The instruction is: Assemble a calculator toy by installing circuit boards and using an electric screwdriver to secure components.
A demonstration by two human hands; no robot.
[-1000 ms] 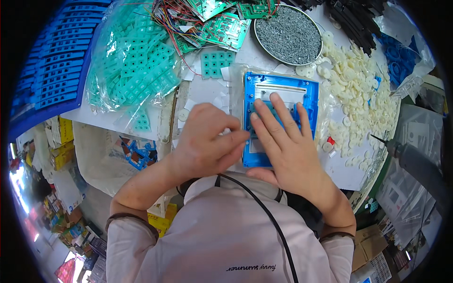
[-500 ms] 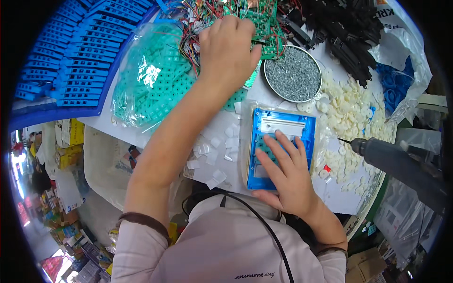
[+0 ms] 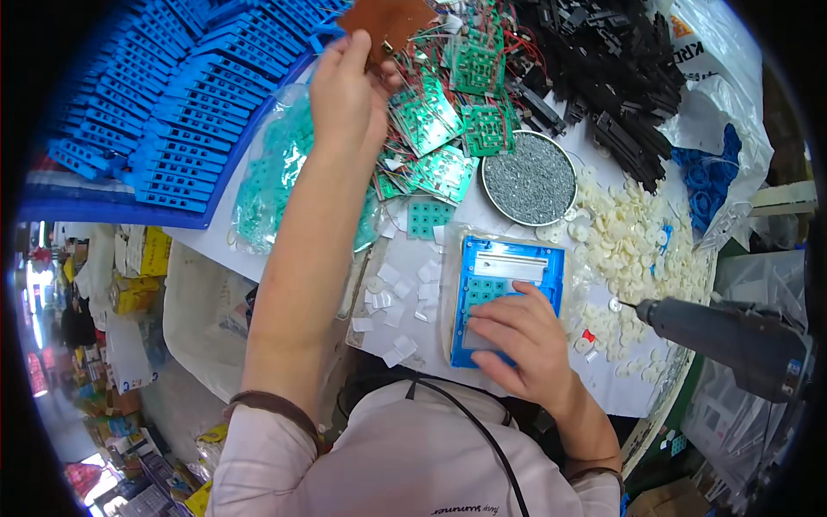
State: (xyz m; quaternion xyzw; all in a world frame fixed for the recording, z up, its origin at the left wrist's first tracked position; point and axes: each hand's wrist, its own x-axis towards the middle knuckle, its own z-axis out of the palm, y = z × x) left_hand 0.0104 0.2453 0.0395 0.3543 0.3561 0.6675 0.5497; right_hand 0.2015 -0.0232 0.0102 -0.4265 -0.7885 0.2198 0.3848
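Observation:
My left hand [image 3: 349, 103] is raised at the far side of the table, closed on the edge of a brown circuit board [image 3: 392, 21]. Below that hand lies a heap of green circuit boards [image 3: 428, 116] with thin coloured wires. A blue plastic case [image 3: 466, 258] rests open side up on a padded wrapping in front of me, with a teal rubber keypad [image 3: 484, 290] seated inside. Over the case's lower right part lies my right hand [image 3: 534, 345], fingers loosely spread and holding nothing. One loose teal keypad sheet [image 3: 429, 221] sits just beyond the case.
Screws [image 3: 528, 179] fill a round dish right of the boards. White plastic discs [image 3: 633, 233] spread over the right side, near an electric screwdriver [image 3: 724, 332]. Black plastic parts [image 3: 603, 69] are heaped far right. Blue cases [image 3: 185, 129] and a bag of teal keypads [image 3: 280, 172] stand left.
My left hand has come up from the heap and moved left, now with a brown circuit board in it. My right hand has drawn its fingers in slightly, still over the case.

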